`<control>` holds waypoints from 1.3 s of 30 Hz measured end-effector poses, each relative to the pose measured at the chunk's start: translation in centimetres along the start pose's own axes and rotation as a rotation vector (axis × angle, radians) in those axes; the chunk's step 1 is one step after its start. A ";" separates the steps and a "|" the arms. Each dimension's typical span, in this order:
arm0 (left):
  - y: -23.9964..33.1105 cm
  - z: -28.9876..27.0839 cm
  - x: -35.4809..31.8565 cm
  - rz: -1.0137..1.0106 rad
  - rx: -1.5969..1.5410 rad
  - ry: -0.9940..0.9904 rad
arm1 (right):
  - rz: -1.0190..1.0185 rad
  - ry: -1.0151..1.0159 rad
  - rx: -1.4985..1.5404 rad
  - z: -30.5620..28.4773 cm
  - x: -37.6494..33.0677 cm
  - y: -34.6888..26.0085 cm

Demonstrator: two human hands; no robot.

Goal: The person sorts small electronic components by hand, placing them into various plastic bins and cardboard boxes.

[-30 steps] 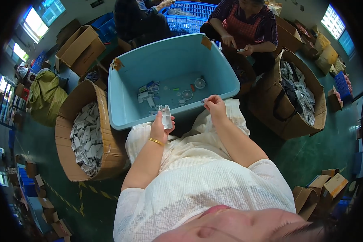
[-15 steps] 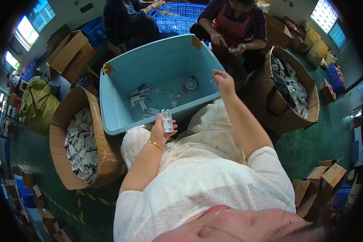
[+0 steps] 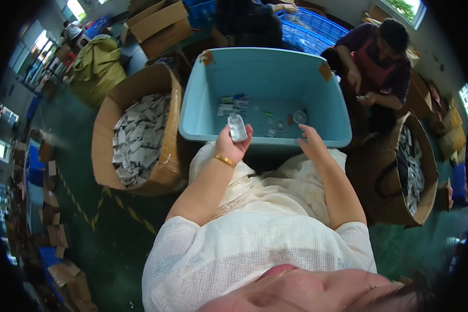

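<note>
My left hand (image 3: pixel 233 146) grips a white plastic housing (image 3: pixel 237 128), a long hollow piece with raised walls, held above the near rim of a light blue tub (image 3: pixel 268 140). Over that same rim, further right, my right hand (image 3: pixel 312 142) is open, its fingers apart and nothing visible in them. Inside the tub lies a cluster of small white pieces (image 3: pixel 233 104) at the left. Round clear parts (image 3: pixel 299 117) and a small green piece (image 3: pixel 269 114) lie on its bottom further right.
A cardboard box (image 3: pixel 105 156) full of white plastic parts (image 3: pixel 140 138) stands at my left; another cardboard box (image 3: pixel 366 179) of grey-white parts is at my right. Beyond the tub sit two people, one in a red apron (image 3: pixel 366 67), near a blue basket (image 3: pixel 309 31). An olive sack (image 3: pixel 96 65) lies far left.
The view has swung left, so the tub appears further right. My right hand has come down from the tub's right side to its near rim, and its fingers have spread. My left hand keeps the housing.
</note>
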State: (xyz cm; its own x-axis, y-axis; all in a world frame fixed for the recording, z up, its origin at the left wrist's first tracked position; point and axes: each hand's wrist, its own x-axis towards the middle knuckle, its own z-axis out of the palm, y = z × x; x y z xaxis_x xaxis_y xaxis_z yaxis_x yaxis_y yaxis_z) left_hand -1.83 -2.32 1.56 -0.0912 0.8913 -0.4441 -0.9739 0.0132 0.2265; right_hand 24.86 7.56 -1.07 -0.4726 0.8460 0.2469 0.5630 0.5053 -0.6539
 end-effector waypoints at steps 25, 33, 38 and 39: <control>0.0 -0.4 0.2 0.189 2.502 -0.390 | 0.192 -0.859 -0.313 1.9 8.7 -4.1; 1.5 0.3 -0.6 0.202 2.358 -0.566 | 0.008 -1.166 -0.446 17.8 17.7 6.3; 2.6 0.1 -0.2 0.192 2.246 -0.589 | -0.052 -1.445 -0.827 26.8 18.6 9.0; 2.7 -0.1 -0.1 0.204 2.236 -0.584 | -0.156 -1.423 -0.888 27.9 18.5 8.7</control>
State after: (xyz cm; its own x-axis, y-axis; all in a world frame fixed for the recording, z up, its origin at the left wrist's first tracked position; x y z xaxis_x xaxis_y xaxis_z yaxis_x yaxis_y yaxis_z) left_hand -4.50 -2.45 2.15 0.3219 0.9284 -0.1857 0.7414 -0.1252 0.6593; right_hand 2.11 22.88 -22.13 -0.4712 0.2182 -0.8546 0.4017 0.9157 0.0123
